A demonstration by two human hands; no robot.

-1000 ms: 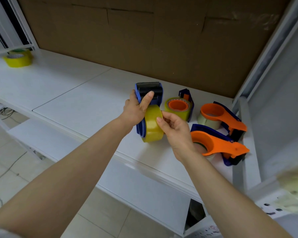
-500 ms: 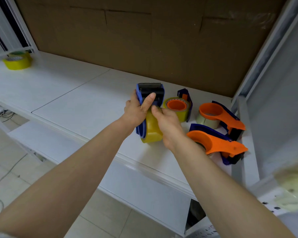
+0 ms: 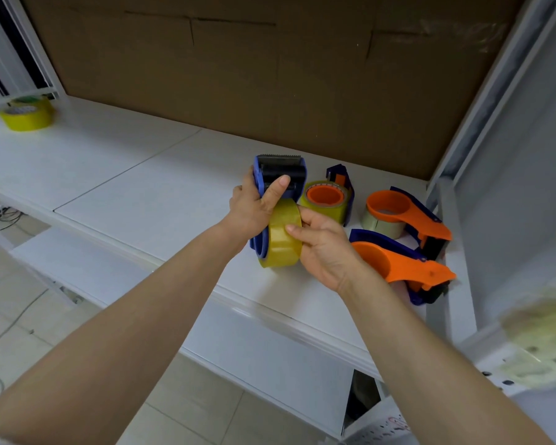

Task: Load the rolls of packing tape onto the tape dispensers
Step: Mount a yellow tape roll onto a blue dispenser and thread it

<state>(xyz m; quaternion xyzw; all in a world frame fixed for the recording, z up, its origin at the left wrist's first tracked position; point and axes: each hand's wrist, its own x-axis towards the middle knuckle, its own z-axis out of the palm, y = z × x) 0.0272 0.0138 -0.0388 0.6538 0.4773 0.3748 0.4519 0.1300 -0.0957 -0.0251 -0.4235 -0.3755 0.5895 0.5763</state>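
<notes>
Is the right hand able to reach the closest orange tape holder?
Probably yes. The nearest orange dispenser lies right beside the right hand, nothing between them. But that hand holds the yellow tape roll against the blue dispenser the left hand grips, so it must let go first.

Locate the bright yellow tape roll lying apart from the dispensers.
In the head view, the bright yellow tape roll lies at the far left of the white shelf, beside the white frame rail.
</notes>
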